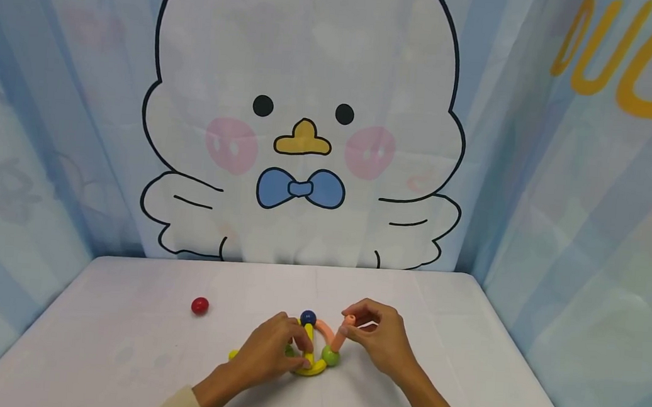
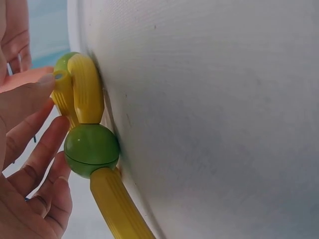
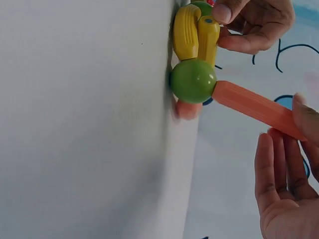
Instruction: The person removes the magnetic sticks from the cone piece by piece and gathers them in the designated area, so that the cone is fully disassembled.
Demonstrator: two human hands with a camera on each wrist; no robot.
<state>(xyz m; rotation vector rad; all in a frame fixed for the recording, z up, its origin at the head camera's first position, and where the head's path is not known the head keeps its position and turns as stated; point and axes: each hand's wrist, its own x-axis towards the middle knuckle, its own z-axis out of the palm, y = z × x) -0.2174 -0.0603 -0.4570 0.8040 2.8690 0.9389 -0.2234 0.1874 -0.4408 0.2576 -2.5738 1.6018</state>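
A figure of balls and rods sits on the white table. My right hand (image 1: pixel 381 338) pinches the upper part of a straight orange rod (image 3: pixel 256 109), which stands tilted on a green ball (image 3: pixel 193 80). With thumb and finger, my left hand (image 1: pixel 267 349) pinches the end of a straight yellow rod (image 3: pixel 208 37). A curved yellow rod (image 2: pixel 86 89) joins that green ball to another green ball (image 2: pixel 91 149), from which a further yellow rod (image 2: pixel 117 201) runs out. Behind stands a blue ball (image 1: pixel 308 318) with a curved orange rod (image 1: pixel 325 331) beside it. My left hand hides part of the figure in the head view.
A loose red ball (image 1: pixel 200 306) lies on the table (image 1: pixel 123 341) to the left of the figure. A printed curtain (image 1: pixel 301 239) with a cartoon duck hangs behind the table, and blue curtains (image 1: pixel 600 260) hang along both sides.
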